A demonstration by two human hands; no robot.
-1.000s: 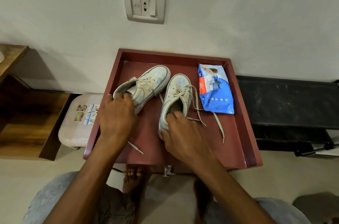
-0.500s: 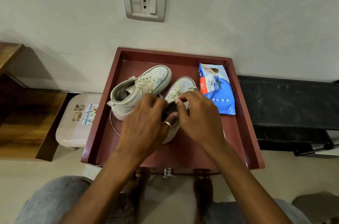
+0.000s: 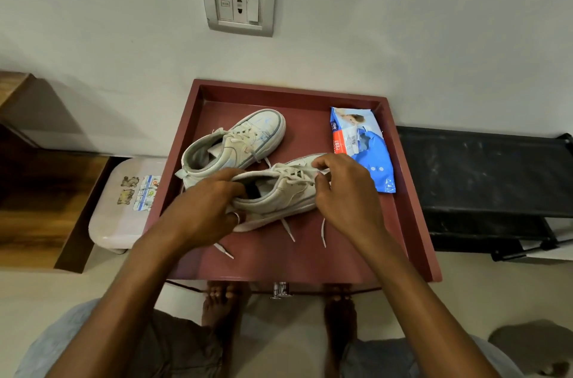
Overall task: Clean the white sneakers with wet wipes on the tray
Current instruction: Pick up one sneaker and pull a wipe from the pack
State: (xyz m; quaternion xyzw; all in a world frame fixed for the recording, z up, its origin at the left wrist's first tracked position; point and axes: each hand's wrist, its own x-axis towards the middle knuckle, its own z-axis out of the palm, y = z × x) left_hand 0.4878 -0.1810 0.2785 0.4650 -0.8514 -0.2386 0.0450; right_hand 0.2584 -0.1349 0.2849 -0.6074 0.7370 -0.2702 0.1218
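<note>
Progress: early, by my reading. No wipe is out. Both shoes look unwiped, so all the cleaning appears to be left.

Tray (image 3: 304, 260): dark red, its far edge against the wall. It carries everything.

Far sneaker (image 3: 235, 145): lies toward the tray's far-left part, toe pointing to the far edge. Nobody touches it.

Near sneaker (image 3: 279, 194): across the tray's middle, heel to the left, tipped on its side.

Wipes pack (image 3: 362, 151): blue, flat along the right edge near the far-right corner. I cannot tell whether its flap is open.

Left hand (image 3: 201, 213): fingers (image 3: 229, 179) curled over the heel collar, gripping it.

Right hand (image 3: 347, 191): fingers (image 3: 325, 162) narrow, pinching at the lacing near the toe.

Laces (image 3: 288, 230): loose ends trail toward the near edge.
</note>
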